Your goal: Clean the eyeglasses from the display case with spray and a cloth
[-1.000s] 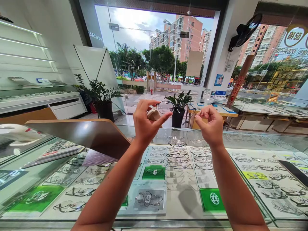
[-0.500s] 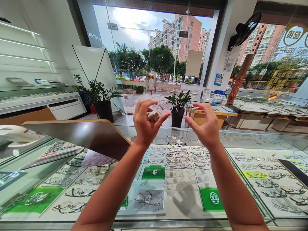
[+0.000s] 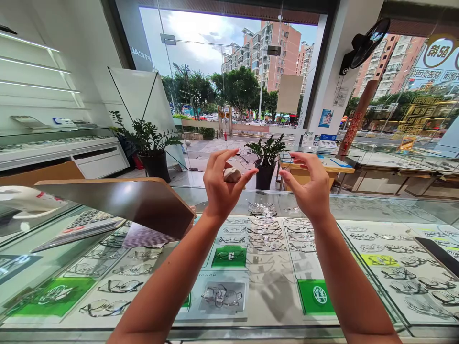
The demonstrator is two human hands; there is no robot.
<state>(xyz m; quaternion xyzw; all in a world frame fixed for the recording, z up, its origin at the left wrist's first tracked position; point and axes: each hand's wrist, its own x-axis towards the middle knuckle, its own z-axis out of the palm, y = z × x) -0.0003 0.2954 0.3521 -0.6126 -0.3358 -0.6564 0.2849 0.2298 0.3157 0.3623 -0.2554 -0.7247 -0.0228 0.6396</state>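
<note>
- I'm watching my right hand (image 3: 311, 184) coming back to the glasses; half a second ago its fingers were spreading well off the right end, and now the forefinger is sitting at the edge of the right lens (image 3: 286, 157); its thumb is staying apart at 7 o'clock from that fingertip, and I'm not able to tell whether it is gripping or only touching.
- My left hand (image 3: 221, 184) is still pinching the other end near the hinge, its thumb pointing towards the lower rim; it is also keeping an off-white crumpled cloth (image 3: 232, 175) tucked in the palm.
- The thin-rimmed eyeglasses (image 3: 246, 158) are hanging in the air between the hands, just off centre towards 2 o'clock, in front of a potted plant (image 3: 264, 174); the hands are staying apart, the right lying at 3 o'clock from the left.
- I'm judging that the glasses are gaining a second support, so they are probably sitting steadier than on the left alone; the glass display case (image 3: 265, 306) is lying below at 6 o'clock.
</note>
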